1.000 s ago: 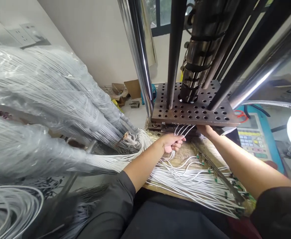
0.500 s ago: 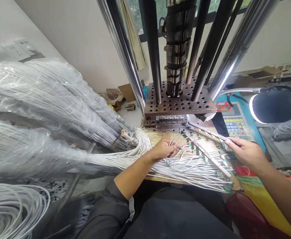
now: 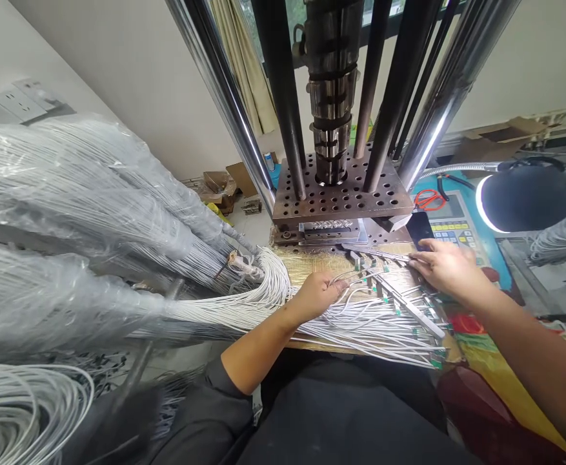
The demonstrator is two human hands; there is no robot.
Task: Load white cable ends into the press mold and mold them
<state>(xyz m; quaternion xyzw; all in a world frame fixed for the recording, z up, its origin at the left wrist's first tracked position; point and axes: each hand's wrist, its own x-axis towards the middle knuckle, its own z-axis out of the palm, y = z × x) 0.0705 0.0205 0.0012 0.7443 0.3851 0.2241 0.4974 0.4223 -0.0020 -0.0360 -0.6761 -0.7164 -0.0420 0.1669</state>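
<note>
My left hand [image 3: 322, 296] is closed around a few white cables [image 3: 355, 284], whose green-tipped ends fan out to the right. My right hand [image 3: 450, 268] grips the right end of a slim slotted metal bar [image 3: 382, 254], palm down, with fingertips on its end. That bar lies low in front of the press, its left end near the press's base. A second metal bar [image 3: 415, 313] rests diagonally over the cables, with small green connectors [image 3: 397, 309] along it. Many more white cables [image 3: 360, 332] spread across the work board below my left hand.
Ahead stands a press with a perforated plate [image 3: 345, 200] above a metal die [image 3: 331, 231]. At right are a ring lamp [image 3: 529, 197], a control panel [image 3: 457, 236] and red-handled scissors [image 3: 430, 200]. Plastic-wrapped cable bundles [image 3: 93, 187] fill the left side.
My right hand has moved left and up, changing to an overhand grip on the slotted bar, which now sits lower and flatter. My left hand keeps the cables. The view has shifted slightly.
</note>
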